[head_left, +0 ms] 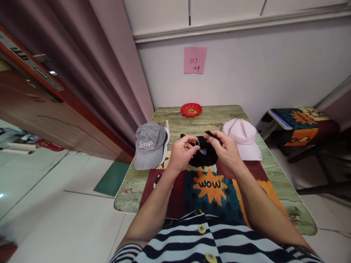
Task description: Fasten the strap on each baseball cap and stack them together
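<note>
A black cap point(204, 157) lies over the table's middle, its adjusting strap facing me. Between thumb and fingers my left hand point(183, 150) pinches the strap's small metal buckle point(196, 143). The loose black strap end point(210, 133) is pinched in my right hand point(224, 148), sticking out beyond the fingertips. Strap end and buckle are apart. To the left sits a grey cap point(149, 146) with lettering on its front, partly over another pale cap. A pink cap point(241, 137) stands just right of my right hand.
A red scalloped dish point(191, 110) stands at the table's back. Under the caps lies a colourful "WOW" cloth point(210, 184) on the green wood-patterned table point(128, 193). A stool point(301, 124) is at the right; a curtain point(109, 65) and wooden door point(68, 113) flank the left.
</note>
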A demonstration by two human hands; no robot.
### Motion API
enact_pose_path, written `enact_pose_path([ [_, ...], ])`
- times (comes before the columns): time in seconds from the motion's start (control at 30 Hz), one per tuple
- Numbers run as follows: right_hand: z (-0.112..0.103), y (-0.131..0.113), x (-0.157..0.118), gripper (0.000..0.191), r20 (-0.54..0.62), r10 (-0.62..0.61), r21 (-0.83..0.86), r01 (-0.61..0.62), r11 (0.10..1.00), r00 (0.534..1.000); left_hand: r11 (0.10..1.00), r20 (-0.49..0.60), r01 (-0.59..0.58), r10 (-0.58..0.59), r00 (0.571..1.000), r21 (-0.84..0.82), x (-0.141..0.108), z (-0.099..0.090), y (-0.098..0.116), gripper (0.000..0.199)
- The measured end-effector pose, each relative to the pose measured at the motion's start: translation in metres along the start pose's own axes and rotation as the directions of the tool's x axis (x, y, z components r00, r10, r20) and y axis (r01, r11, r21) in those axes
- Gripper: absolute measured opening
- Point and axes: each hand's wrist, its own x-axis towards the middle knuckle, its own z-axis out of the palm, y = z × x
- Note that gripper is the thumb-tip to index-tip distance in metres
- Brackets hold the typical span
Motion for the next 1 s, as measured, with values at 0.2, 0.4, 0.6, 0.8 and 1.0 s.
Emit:
enact_pose_path([
  [0.2,0.004,0.009,-0.003,0.054,0.039,0.082,0.048,-0.084,0.995,0.996,0.990,-0.036,0.040,-0.046,0.998,-0.139,0.002,0.002,-0.005,0.033],
  [0.4,0.002,0.007,-0.003,0.040,0.153,0.088,0.097,-0.103,0.990,0.984,0.978,-0.028,0.059,-0.066,0.997,-0.202,0.004,0.001,-0.009,0.037],
  [0.6,0.018,0.021,0.004,0.044,0.102,0.231,0.252,-0.250,0.935,0.968,0.967,0.034,0.078,-0.072,0.997,-0.241,0.006,-0.001,-0.019,0.038],
  [0.8,0.034,0.026,0.002,0.048,0.157,0.326,0.401,-0.362,0.842,0.932,0.962,0.046,0.061,-0.050,0.998,-0.266,0.008,-0.003,-0.030,0.041],
  [1.0,0.038,0.028,-0.001,0.046,0.204,0.374,0.484,-0.425,0.765,0.905,0.955,0.037,0.059,-0.050,0.998,-0.292,0.007,-0.002,-0.031,0.041],
])
